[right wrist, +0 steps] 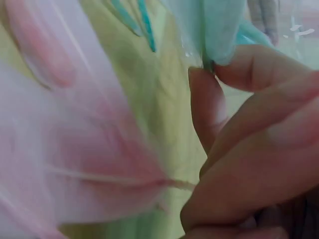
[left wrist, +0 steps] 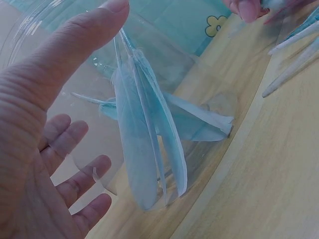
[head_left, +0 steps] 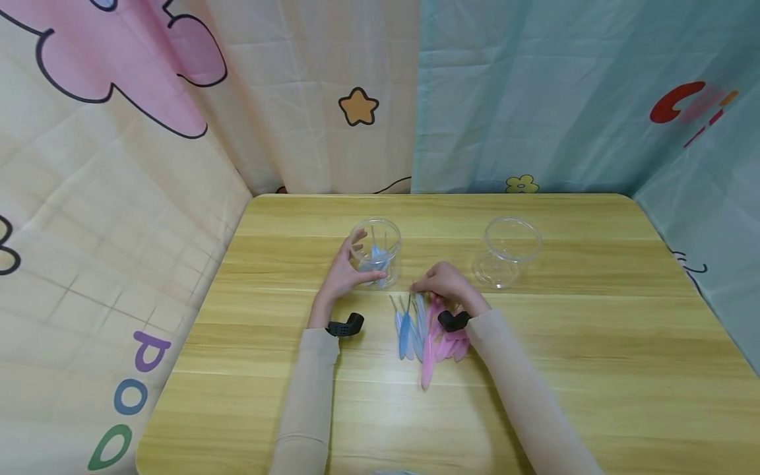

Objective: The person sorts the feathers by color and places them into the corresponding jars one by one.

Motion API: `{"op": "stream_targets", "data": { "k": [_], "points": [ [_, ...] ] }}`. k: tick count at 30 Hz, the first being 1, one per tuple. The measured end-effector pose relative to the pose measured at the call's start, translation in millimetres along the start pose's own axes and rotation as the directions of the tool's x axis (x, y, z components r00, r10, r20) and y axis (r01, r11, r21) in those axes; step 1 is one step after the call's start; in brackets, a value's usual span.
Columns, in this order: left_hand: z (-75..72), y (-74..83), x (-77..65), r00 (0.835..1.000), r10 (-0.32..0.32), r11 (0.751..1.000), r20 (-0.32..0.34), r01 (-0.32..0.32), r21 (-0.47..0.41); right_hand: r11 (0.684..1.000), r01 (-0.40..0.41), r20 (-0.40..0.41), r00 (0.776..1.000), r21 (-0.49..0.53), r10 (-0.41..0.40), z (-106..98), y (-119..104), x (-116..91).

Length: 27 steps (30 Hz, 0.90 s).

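Note:
On the left, my left hand holds a clear plastic cup, thumb across its near side and fingers round its left side. Several pale blue feathers stand and lean inside that cup. My right hand pinches the quill of a light blue feather between thumb and index finger. Loose blue feathers lie on the table just left of this hand. Under and beside its wrist is a cluster of pink feathers, partly hidden by the hand and wrist camera.
A second clear cup stands upright at the right, beyond my right hand; I see nothing in it. The wooden table has printed curtains along its back and sides. Something pale shows at the bottom edge of the head view.

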<state>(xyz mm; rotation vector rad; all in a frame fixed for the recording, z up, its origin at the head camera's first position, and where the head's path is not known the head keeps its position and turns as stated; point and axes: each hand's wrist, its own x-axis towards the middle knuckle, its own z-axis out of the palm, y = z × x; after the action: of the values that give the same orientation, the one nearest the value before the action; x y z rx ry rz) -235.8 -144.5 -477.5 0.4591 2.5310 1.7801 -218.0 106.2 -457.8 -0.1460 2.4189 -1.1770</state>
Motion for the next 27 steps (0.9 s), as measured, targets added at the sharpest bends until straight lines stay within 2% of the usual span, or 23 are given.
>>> {"op": "stream_targets", "data": {
  "k": [11, 16, 19, 21, 23, 25, 27],
  "points": [
    [-0.3, 0.5, -1.2, 1.0, -0.003, 1.0, 0.0, 0.003, 0.006, 0.993, 0.08, -0.018, 0.997, 0.089, -0.079, -23, -16, -10],
    [-0.3, 0.9, -0.3, 1.0, 0.009, 1.0, 0.002, -0.009, 0.0, 0.975, 0.143, -0.105, 0.986, 0.171, -0.126, -34, -30, -16],
    [0.0, 0.8, 0.3, 1.0, 0.009, 1.0, 0.003, -0.009, 0.0, 0.951, 0.197, -0.192, 0.97, 0.238, -0.153, -38, -39, -20],
    [0.2, 0.9, 0.2, 1.0, 0.008, 1.0, 0.004, -0.008, -0.003, 0.926, 0.248, -0.262, 0.949, 0.284, -0.174, -39, -45, -22],
    [0.2, 0.9, 0.1, 1.0, 0.006, 1.0, 0.004, -0.006, -0.007, 0.89, 0.31, -0.351, 0.917, 0.335, -0.187, -38, -52, -22],
    [0.1, 0.6, -0.1, 1.0, 0.005, 1.0, 0.003, -0.005, -0.008, 0.837, 0.387, -0.452, 0.871, 0.386, -0.195, -36, -58, -21],
    [0.0, 0.2, -0.4, 1.0, 0.006, 1.0, 0.003, -0.006, -0.008, 0.763, 0.482, -0.555, 0.808, 0.43, -0.197, -33, -63, -19]
  ]
}}
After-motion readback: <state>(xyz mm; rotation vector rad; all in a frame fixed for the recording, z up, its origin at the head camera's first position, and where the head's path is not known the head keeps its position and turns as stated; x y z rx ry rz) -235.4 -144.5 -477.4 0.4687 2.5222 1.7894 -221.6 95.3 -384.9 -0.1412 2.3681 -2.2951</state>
